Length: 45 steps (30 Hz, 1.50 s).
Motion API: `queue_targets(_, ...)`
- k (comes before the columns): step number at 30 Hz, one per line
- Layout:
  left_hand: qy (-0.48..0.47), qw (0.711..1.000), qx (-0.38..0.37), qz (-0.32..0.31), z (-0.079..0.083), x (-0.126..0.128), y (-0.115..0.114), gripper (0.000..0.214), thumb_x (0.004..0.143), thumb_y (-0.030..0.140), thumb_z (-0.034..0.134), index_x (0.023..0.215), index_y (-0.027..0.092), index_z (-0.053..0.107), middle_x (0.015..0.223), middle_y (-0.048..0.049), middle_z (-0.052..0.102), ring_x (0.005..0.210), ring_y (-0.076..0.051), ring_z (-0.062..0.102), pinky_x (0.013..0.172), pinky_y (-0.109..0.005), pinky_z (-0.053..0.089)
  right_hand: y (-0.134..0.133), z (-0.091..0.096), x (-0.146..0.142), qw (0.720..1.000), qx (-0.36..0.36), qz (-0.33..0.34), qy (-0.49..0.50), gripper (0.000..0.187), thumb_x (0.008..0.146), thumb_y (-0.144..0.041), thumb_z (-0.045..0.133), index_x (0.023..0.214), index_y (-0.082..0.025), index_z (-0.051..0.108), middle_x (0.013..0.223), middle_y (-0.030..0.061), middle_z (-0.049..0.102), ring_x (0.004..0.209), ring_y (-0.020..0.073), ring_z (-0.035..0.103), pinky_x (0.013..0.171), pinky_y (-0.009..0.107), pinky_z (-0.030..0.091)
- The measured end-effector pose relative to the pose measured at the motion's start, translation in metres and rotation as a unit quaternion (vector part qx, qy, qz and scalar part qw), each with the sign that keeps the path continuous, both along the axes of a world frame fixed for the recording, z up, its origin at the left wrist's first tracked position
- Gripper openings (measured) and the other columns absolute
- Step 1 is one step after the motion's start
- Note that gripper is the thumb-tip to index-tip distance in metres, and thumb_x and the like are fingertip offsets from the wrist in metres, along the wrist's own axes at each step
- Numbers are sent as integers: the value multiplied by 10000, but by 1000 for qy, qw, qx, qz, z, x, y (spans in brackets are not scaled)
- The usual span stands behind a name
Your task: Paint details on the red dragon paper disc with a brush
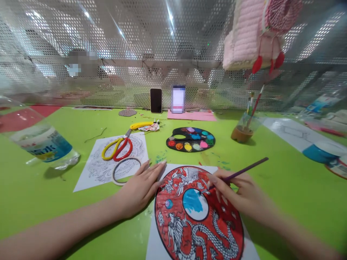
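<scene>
My right hand grips a thin purple-handled paintbrush, its tip at the edge of a blue-painted circle. That circle lies at the centre of a round red dragon-and-phoenix picture on white paper, which sits directly in front of me. My left hand lies flat and open on the green tabletop, its fingertips at the paper's upper left edge. Just beyond those fingers, a roll of masking tape lies on a black-and-white line-drawing sheet.
Red-and-yellow-handled scissors lie on the sheet. A black paint palette is further ahead, with a cup of brushes to its right. A plastic water bottle lies at left. A phone stands against a perforated metal screen.
</scene>
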<state>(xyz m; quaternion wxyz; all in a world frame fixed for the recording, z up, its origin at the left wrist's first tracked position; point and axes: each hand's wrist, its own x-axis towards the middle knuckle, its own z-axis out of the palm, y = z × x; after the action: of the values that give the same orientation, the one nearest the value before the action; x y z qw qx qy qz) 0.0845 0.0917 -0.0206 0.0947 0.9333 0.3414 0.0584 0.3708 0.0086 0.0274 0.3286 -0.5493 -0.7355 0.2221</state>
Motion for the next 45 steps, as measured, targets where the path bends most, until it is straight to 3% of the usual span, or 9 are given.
queue_targets(4,3,1000,15,5,-2,1,-1,547,1044,397,204,1533,154,242,1487,-110,465,1388,-240,437,1221,-490,248,-3,-7,2,1000,4,-6,-16,404,1003,-414,397,729,-216,619,725,33,698,612,160,634,538,265,497)
queue_targets(10,2,999,39,13,-3,1,-2,552,1048,403,169,1532,146,237,1483,-108,467,1402,-235,417,1225,-515,230,-3,-13,4,1000,6,-11,11,394,1007,-390,400,711,-222,599,585,-2,597,526,140,578,533,261,500)
queue_targets(15,4,999,49,24,1,1,-4,528,1049,389,218,1525,164,259,1487,-92,448,1394,-248,423,1193,-538,302,-4,-14,2,1000,8,-13,16,416,1007,-404,386,696,-219,592,601,8,610,542,142,584,531,254,499)
queue_targets(20,-11,998,56,25,-6,-3,-2,524,1049,362,245,1551,239,164,1511,-42,420,1412,-223,394,1211,-501,283,-4,-16,1,999,29,-14,9,373,1009,-367,404,721,-216,585,529,-21,547,470,112,533,476,221,464)
queue_targets(29,-15,997,68,19,-5,-7,-2,537,1042,333,284,1556,266,144,1526,-26,395,1421,-225,374,1205,-482,302,-7,-14,0,999,38,-33,-8,370,997,-366,407,719,-230,609,674,12,666,629,148,649,552,226,531)
queue_targets(36,-14,997,72,23,-8,-8,-1,558,1037,327,298,1561,287,111,1534,-14,375,1421,-240,371,1207,-503,294,-5,-14,2,997,53,-31,-39,355,997,-343,415,713,-235,600,637,-6,664,545,129,626,523,222,531)
queue_targets(40,17,997,65,30,-7,-8,-1,539,1038,342,311,1553,261,174,1535,-15,376,1425,-237,370,1206,-500,303,-7,-13,3,991,100,-26,-87,376,1008,-369,385,796,-250,671,762,19,734,660,161,698,590,221,577)
queue_targets(45,0,996,78,37,-3,-5,-5,503,1046,350,271,1535,235,242,1511,-22,425,1422,-217,380,1216,-478,290,-7,-11,4,989,108,-24,-103,447,1014,-431,360,742,-258,670,716,16,731,610,159,695,569,199,579)
